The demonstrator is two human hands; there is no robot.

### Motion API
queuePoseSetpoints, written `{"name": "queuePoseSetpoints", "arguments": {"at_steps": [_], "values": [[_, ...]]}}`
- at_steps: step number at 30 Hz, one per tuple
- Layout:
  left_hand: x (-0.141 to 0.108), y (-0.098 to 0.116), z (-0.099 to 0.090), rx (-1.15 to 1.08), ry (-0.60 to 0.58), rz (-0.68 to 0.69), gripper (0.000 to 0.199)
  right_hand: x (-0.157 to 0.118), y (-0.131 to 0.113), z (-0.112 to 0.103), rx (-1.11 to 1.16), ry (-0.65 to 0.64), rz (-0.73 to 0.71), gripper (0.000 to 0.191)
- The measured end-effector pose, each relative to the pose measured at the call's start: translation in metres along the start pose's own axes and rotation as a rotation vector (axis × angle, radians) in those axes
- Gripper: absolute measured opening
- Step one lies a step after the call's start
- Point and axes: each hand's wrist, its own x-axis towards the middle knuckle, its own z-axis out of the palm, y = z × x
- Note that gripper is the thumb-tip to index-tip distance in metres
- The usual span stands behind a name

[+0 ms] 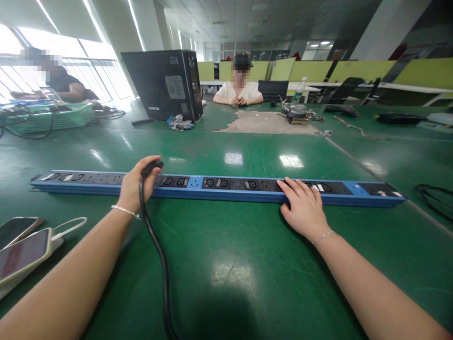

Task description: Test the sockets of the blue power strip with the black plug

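A long blue power strip [237, 192] with black and blue sockets lies across the green table [212, 245]. My left hand [136, 184] is closed around the black plug [153, 166] of a thick power cord [161, 255], just over the left half of the strip. From the plug the cord hangs down past my wrist to the bottom edge of the view. Resting on the strip's right half is my right hand [304, 208], its fingers stretched flat over the sockets and its thumb at the near side. The sockets beneath both hands are hidden.
Two phones [24, 255] lie at the left, one with a white cable. Beyond the strip stand a black computer case [163, 87], a glove [180, 123] and a green basket [49, 118]. A person [240, 87] sits opposite, another at far left. Black cable [437, 200] lies at right.
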Motion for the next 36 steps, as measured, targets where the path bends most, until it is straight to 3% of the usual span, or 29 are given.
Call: {"name": "queuePoseSetpoints", "arguments": {"at_steps": [2, 4, 8, 17, 31, 36], "values": [[0.004, -0.017, -0.011, 0.039, -0.027, -0.048, 0.037, 0.0, 0.001, 0.0, -0.001, 0.0, -0.004, 0.054], [0.006, -0.031, -0.016, 0.077, -0.128, -0.042, 0.04, 0.0, 0.001, 0.001, -0.003, -0.003, -0.007, 0.053], [0.006, -0.044, -0.014, 0.148, -0.224, -0.035, 0.045, 0.001, 0.0, 0.0, -0.001, -0.011, -0.004, 0.054], [0.006, -0.041, -0.017, 0.191, -0.257, -0.028, 0.047, 0.001, 0.002, 0.001, 0.002, -0.013, -0.002, 0.054], [0.013, -0.05, -0.021, 0.157, -0.434, 0.147, 0.051, 0.0, 0.002, 0.0, 0.009, -0.011, -0.007, 0.054], [0.009, -0.052, -0.018, 0.18, -0.409, 0.134, 0.052, 0.001, 0.001, -0.001, -0.003, -0.024, -0.004, 0.053]]}}
